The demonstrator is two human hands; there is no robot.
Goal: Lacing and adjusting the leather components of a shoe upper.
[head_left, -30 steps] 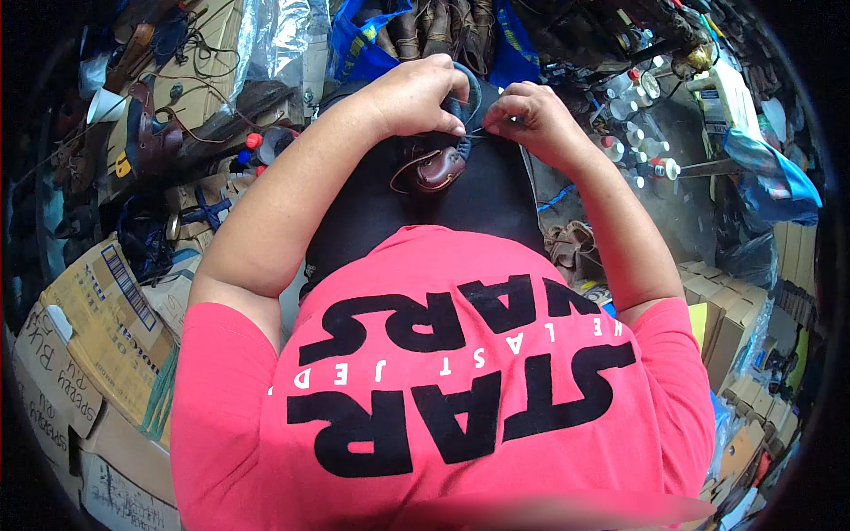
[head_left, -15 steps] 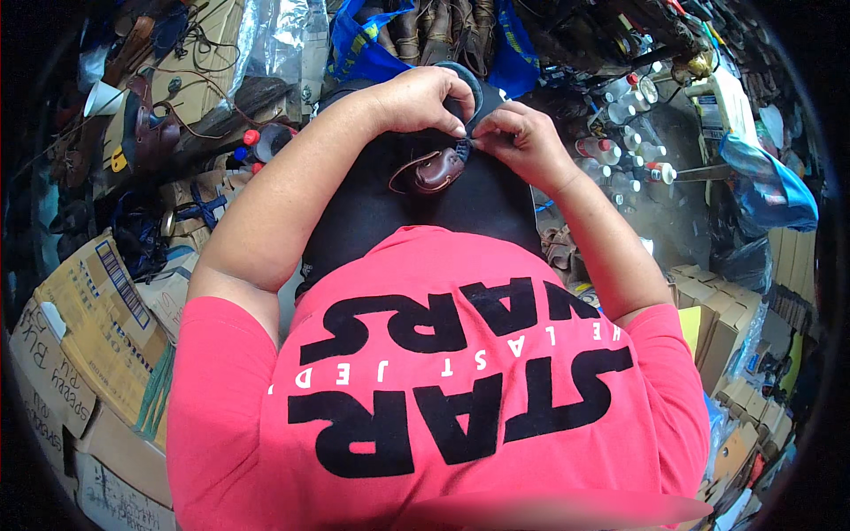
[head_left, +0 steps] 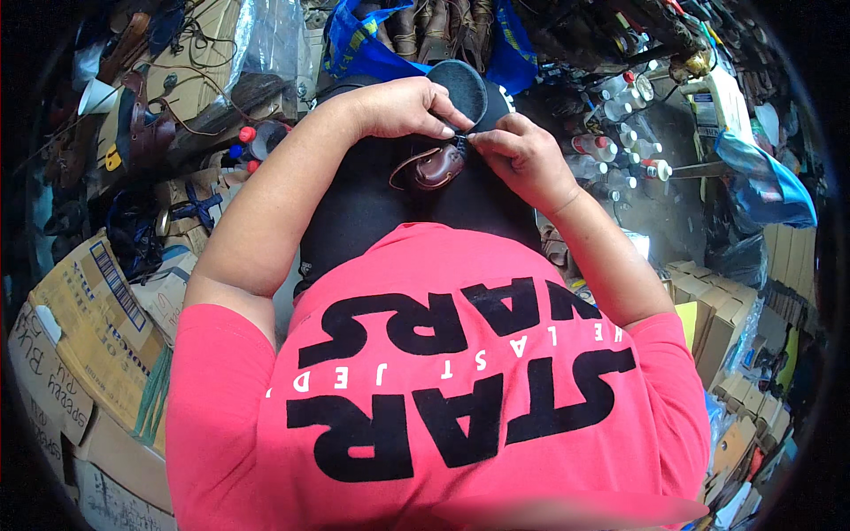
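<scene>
A small brown leather shoe (head_left: 438, 170) rests over my dark-clothed lap, its rounded leather end towards me and a thin lace looping out at its left. Beyond it rises a dark grey oval part (head_left: 462, 88), which looks like the sole or lining of the same shoe. My left hand (head_left: 409, 106) is closed at the shoe's edge, thumb and fingers pressed near the join between leather and grey part. From the other side, my right hand (head_left: 531, 161) pinches at the same spot, fingertips almost meeting the left ones. Whatever lies between the right fingertips is too small to make out.
Ahead stands a blue bag (head_left: 350, 44) holding several brown shoe-like leather pieces. Plastic bottles (head_left: 591, 146) cluster on the floor at the right. Cardboard boxes (head_left: 80, 327) are stacked at the left, with more cartons (head_left: 708, 301) at the right.
The grey oval part has tilted up and shows more of its face. My left fingers have straightened and shifted slightly down; the right hand has moved a little towards me.
</scene>
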